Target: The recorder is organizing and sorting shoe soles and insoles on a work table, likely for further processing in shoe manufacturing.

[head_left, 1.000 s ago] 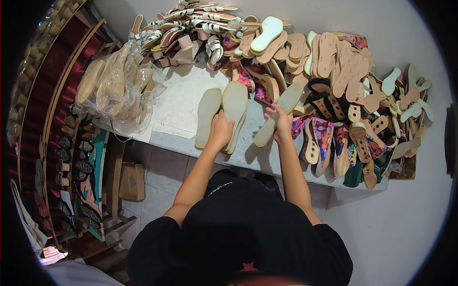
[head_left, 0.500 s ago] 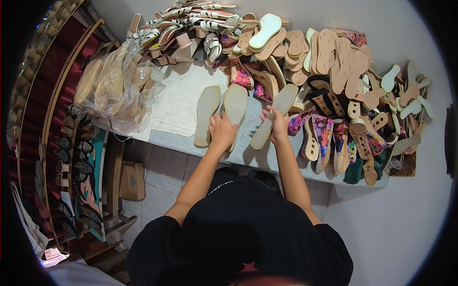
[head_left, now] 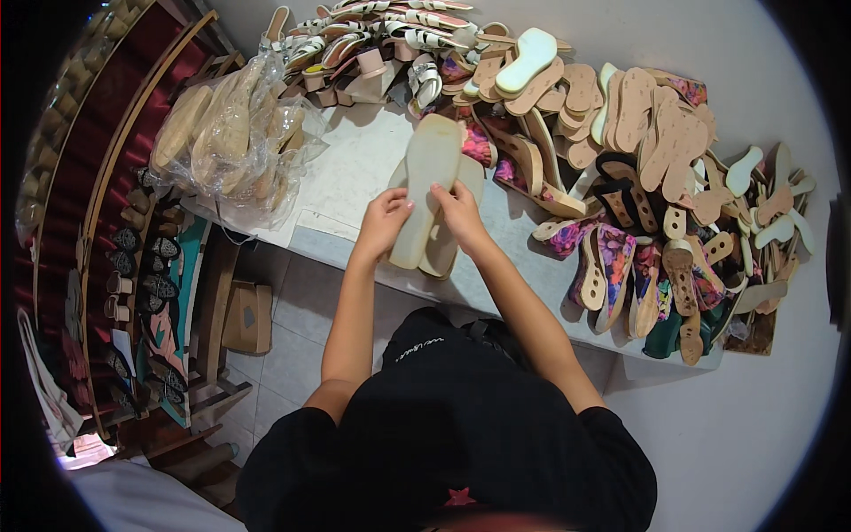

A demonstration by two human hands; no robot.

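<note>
A pale, translucent shoe sole [head_left: 429,164] is tilted up over the table between my two hands. My right hand [head_left: 458,220] grips its right edge, thumb on the upper face and the other fingers behind. Along its left edge my left hand [head_left: 384,222] is closed, fingertips curled at the side; what lies under that palm is hidden. Beneath the raised sole, other soles of the same kind [head_left: 472,182] overlap, partly covered by it and by my right hand.
White table [head_left: 346,168]. Wrapped tan soles [head_left: 217,146] lie at its left, white strappy sandals [head_left: 390,35] at the back. Tan insoles [head_left: 634,115] and floral wedges [head_left: 612,257] crowd the right. A shoe rack [head_left: 146,284] stands left; a cardboard box [head_left: 246,315] sits on the floor.
My right hand has carried its sole leftward over the others. My left hand has shifted from the lying soles to the raised sole's left edge. The view has moved slightly.
</note>
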